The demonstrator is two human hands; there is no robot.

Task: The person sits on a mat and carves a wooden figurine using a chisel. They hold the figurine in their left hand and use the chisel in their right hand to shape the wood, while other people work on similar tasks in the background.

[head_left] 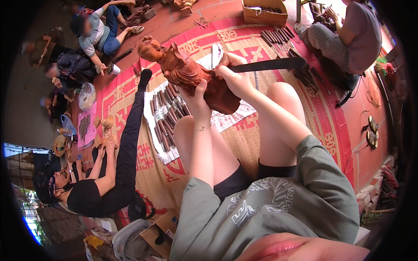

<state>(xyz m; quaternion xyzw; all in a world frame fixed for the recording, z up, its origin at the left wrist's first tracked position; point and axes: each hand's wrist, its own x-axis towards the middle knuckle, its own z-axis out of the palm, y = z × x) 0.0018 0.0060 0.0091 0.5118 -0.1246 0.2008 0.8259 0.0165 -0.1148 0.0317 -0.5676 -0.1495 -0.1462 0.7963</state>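
Observation:
A reddish-brown carved wooden statue (189,71) of a robed figure lies tilted in front of my knees, its head toward the upper left. My left hand (195,99) grips the statue from below, thumb on the carved robe. Against the statue's upper side, my right hand (233,74) is closed around a long dark flat strip (272,65) that reaches out to the right; its exact kind cannot be made out. A narrow pale piece (216,52) shows just beyond my right fingers. Under the statue, many wood-handled carving tools (167,113) lie on a white cloth (230,122).
A red and tan woven mat (313,117) spreads beneath me. More tools (278,35) and a cardboard box (264,15) are at the far side. One person (361,37) sits at right; another (93,191) at left stretches a leg across the mat. A fan (133,241) stands near left.

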